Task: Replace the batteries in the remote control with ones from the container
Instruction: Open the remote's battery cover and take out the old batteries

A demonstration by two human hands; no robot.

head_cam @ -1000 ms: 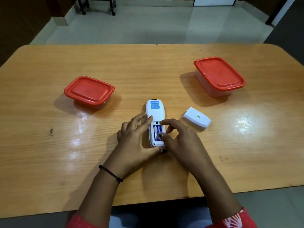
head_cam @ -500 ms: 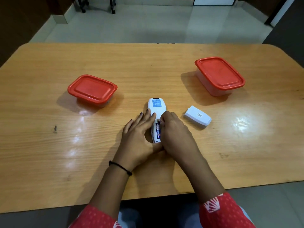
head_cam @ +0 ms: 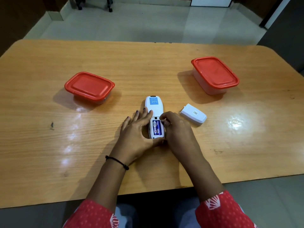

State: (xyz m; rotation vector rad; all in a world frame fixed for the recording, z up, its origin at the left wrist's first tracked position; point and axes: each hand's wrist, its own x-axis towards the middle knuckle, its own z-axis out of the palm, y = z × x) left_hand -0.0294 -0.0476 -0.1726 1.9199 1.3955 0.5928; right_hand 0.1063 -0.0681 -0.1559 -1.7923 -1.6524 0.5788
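Left hand: fingers straight, laid along the left edge of the remote control; thumb curved round its near end, so the body is braced between thumb and fingers. Black thread wristband on this wrist

Right hand: fingers curled, tips at the far right corner of the open compartment, touching the batteries; whether it pinches one or only presses cannot be told

Remote control: white, face down at table centre, long axis 12 to 6 o'clock, blue label at the far end; two blue cells side by side in the compartment

Battery cover: white, loose on the table, near the remote at 3 o'clock, apart from it

Left container: red lid on, at 10 o'clock of the remote, well apart

Right container: red lid on, pale translucent walls, at 2 o'clock, well apart

Table: glossy orange-brown wood grain, rounded corners, bright light patches, one dark mark at 9 o'clock

Floor: pale tiles beyond the far edge; dark chair legs cut off at 12 o'clock

Sleeves: red patterned, cropped at 6 o'clock

Contents of both containers hidden by lids; label print illegible
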